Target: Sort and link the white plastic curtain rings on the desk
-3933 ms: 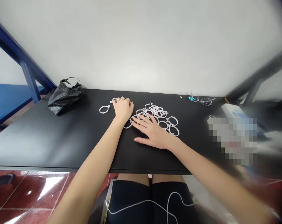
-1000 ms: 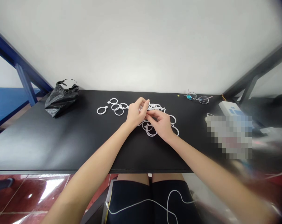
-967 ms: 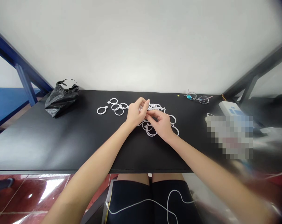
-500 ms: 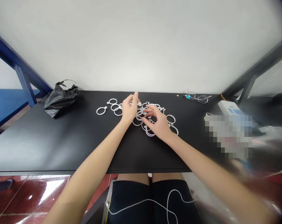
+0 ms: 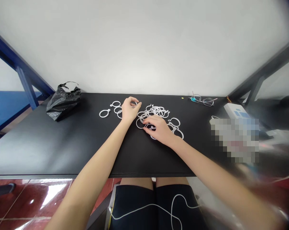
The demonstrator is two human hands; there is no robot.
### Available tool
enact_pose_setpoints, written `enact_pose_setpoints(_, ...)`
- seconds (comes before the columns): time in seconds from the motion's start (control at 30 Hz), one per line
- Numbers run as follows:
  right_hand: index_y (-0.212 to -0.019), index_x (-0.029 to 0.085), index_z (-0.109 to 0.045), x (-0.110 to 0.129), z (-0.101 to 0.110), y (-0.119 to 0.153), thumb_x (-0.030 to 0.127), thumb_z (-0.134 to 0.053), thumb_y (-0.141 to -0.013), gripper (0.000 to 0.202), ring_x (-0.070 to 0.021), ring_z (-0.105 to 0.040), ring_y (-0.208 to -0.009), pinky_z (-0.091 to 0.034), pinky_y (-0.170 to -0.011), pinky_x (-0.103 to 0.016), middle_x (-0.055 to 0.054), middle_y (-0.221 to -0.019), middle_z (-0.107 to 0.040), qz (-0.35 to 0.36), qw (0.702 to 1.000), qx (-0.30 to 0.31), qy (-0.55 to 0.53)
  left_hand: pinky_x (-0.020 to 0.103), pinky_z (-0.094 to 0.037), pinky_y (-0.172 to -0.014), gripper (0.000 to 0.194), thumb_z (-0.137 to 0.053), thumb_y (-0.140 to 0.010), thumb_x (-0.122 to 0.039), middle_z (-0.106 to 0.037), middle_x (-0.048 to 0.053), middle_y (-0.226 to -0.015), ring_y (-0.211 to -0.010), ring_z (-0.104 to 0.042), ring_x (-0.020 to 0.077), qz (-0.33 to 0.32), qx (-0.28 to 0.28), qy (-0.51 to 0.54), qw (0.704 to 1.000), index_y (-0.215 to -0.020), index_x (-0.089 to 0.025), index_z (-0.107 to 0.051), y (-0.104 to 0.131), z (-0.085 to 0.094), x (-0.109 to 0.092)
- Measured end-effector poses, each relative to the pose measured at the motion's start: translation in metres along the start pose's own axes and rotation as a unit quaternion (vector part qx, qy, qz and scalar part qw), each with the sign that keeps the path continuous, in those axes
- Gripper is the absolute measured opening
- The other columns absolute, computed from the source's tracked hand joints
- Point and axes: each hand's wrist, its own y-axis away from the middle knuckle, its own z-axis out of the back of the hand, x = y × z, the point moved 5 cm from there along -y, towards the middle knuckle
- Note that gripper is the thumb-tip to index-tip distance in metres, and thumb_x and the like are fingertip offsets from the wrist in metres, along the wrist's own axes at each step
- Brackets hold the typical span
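Many white rings with small knobs lie on the black table [image 5: 87,143]. A loose pile of rings [image 5: 160,111] sits at the centre, partly under my right hand [image 5: 158,128]. That hand's thumb and fingers curve down around a ring's edge at the near side of the pile. Left of the pile, my left hand [image 5: 130,109] is pinched on a white ring [image 5: 134,103], which shows between thumb and forefinger. A single ring [image 5: 103,113] and another ring [image 5: 116,104] lie further left.
At the back left stands a crumpled black plastic bag [image 5: 64,101]. Eyeglasses [image 5: 203,99] rest at the back right. A white box [image 5: 235,111] and clear plastic lie at the right. A white cable [image 5: 139,208] crosses the lap.
My left hand has shifted a little left and down, its thumb lowered against the fingers. My right hand has lowered onto the near rings and its fingers have drawn closer together.
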Motion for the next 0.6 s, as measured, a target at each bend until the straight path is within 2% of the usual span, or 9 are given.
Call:
enact_pose_setpoints(0.17, -0.090, 0.020, -0.068, 0.001, -0.002, 0.000, 0.013, -0.063, -0.082, 0.012, -0.0231, -0.068, -0.095, -0.051, -0.089, -0.043, -0.007, -0.099, -0.073, 0.005, 1.000, 0.007, -0.003, 0.029, -0.048, -0.067, 0.010, -0.071, -0.071, -0.017, -0.061, 0.000, -0.083, -0.061, -0.055, 0.0107, -0.045, 0.000, -0.050, 0.998, -0.075, -0.019, -0.061, 0.001, 0.002, -0.006)
enact_pose_setpoints(0.47, -0.090, 0.019, -0.068, 0.002, 0.000, 0.000, 0.008, -0.057, -0.084, 0.017, -0.0228, -0.069, -0.095, -0.053, -0.089, -0.042, -0.007, -0.099, -0.073, 0.009, 1.000, 0.000, -0.008, 0.029, -0.045, -0.068, 0.011, -0.065, -0.072, -0.009, -0.055, 0.001, -0.083, -0.063, -0.051, 0.0117, -0.110, 0.047, -0.095, 0.988, -0.074, -0.019, -0.059, 0.006, -0.001, -0.015)
enact_pose_setpoints(0.6, -0.090, 0.020, -0.068, 0.001, 0.000, 0.000, 0.007, -0.055, -0.085, 0.019, -0.0221, -0.069, -0.093, -0.054, -0.088, -0.041, -0.007, -0.097, -0.073, 0.007, 1.000, -0.007, -0.012, 0.030, -0.044, -0.067, 0.013, -0.064, -0.072, -0.008, -0.054, 0.001, -0.083, -0.064, -0.051, 0.0126, -0.115, 0.058, -0.110, 0.986, -0.074, -0.019, -0.059, 0.007, -0.001, -0.017)
